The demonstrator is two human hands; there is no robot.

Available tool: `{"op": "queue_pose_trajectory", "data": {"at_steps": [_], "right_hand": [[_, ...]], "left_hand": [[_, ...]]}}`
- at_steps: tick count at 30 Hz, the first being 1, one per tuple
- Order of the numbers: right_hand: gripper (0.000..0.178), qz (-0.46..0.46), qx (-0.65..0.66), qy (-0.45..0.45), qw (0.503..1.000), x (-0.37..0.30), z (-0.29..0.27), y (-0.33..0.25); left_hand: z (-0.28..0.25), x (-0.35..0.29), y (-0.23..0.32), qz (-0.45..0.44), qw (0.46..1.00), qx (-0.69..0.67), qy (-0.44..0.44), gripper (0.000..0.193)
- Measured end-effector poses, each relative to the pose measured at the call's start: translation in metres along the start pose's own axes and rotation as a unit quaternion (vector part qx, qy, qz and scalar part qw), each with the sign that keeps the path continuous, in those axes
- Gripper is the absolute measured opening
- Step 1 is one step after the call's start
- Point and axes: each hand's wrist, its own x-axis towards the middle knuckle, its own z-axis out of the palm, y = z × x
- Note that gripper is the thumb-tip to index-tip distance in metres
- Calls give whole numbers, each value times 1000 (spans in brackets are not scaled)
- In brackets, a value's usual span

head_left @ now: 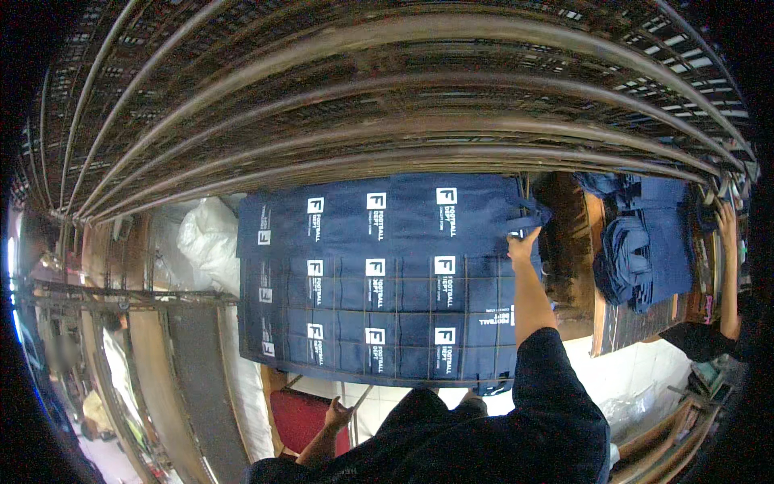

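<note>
Pinching navy cloth [532, 218] with my right hand [524, 241], at the desk's [274, 377] right edge toward the far corner, I'd favour a light, level hold, sparing the printed panels [407, 278] alongside creases; my left hand [338, 415], empty, fingers parted, hangs beyond the near edge.

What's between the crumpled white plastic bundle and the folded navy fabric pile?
In the head view: navy fabric panels with white prints, the right hand, a dark brown area.
</note>
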Motion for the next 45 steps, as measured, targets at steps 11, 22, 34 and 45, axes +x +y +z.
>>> {"op": "queue_pose_trajectory", "data": {"at_steps": [11, 22, 34, 45], "right_hand": [[65, -99, -79, 111, 986, -105, -63, -84], [38, -170, -170, 449, 861, -56, -365, -174], [61, 149, 181, 313, 921, 78, -436, -197], [63, 178, 69, 228, 955, 149, -449, -164]], "left_hand": [[-7, 7, 25, -10, 973, -228, -18, 77], [34, -6, 55, 56, 988, -119, -77, 71], [-11, -165, 55, -140, 984, -100, 40, 76], [19, -205, 129, -77, 972, -217, 55, 74]]}}
